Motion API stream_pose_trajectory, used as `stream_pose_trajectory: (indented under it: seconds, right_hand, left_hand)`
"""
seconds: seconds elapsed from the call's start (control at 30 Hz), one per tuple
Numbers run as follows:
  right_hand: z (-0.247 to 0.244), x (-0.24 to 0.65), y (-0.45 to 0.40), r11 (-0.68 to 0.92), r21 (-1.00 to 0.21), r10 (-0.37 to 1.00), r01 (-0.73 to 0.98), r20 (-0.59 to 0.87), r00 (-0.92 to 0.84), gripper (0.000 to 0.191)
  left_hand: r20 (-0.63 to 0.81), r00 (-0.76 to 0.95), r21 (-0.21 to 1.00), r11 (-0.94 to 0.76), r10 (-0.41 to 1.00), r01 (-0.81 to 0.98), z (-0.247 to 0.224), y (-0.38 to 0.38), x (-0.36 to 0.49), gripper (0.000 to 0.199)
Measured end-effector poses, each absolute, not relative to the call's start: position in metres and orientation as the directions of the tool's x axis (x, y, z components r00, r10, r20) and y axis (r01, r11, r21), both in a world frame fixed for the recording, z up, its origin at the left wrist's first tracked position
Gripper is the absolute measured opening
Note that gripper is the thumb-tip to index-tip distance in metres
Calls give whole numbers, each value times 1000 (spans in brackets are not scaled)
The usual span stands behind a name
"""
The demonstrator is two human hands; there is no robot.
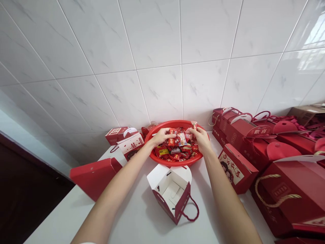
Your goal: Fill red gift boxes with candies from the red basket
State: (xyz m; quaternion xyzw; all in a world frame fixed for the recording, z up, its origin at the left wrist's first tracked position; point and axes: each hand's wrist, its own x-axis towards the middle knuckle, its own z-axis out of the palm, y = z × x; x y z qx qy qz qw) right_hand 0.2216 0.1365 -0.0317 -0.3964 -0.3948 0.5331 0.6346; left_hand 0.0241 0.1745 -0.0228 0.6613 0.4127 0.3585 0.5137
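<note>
A red plastic basket (175, 163) full of small wrapped candies stands against the wall, and both my hands are over it. My left hand (160, 136) pinches a red candy packet (173, 133) between thumb and fingers at the basket's middle. At the right side of the basket, my right hand (201, 139) is closed round a small wrapped candy (194, 124), its shiny end sticking up above the fingers. Directly in front of the basket, between my forearms, an open gift box (183, 203) with a dark red rope handle shows a bare white inside.
Several closed red gift boxes (286, 189) with rope handles crowd the right side. A slanted red box (237, 169) stands by my right forearm. Left of the basket are smaller boxes (129, 144) and a plain red box (95, 176). A tiled wall (159, 91) bounds the white table (137, 217).
</note>
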Motion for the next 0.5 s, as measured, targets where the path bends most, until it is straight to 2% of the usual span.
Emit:
stream_pose_trajectory:
  seconds: [0.2, 0.37, 0.43, 0.5]
  right_hand:
    - [-33, 220, 133, 94, -970, 994, -225, 105, -37, 31]
    - [-35, 218, 135, 144, -962, 989, -230, 134, 57, 23]
    - [-37, 218, 136, 159, -959, 986, -235, 143, 85, 21]
    - [-38, 218, 137, 171, -956, 982, -239, 146, 117, 19]
  left_hand:
    - [158, 404, 971, -215, 901, 100, -22, 172, 24, 56]
    - [193, 444, 958, -266, 875, 108, -25, 174, 26, 56]
    - [240, 390, 937, -318, 889, 146, -29, 179, 26, 52]
    - [327, 250, 894, -384, 911, 232, -33, 186, 23, 44]
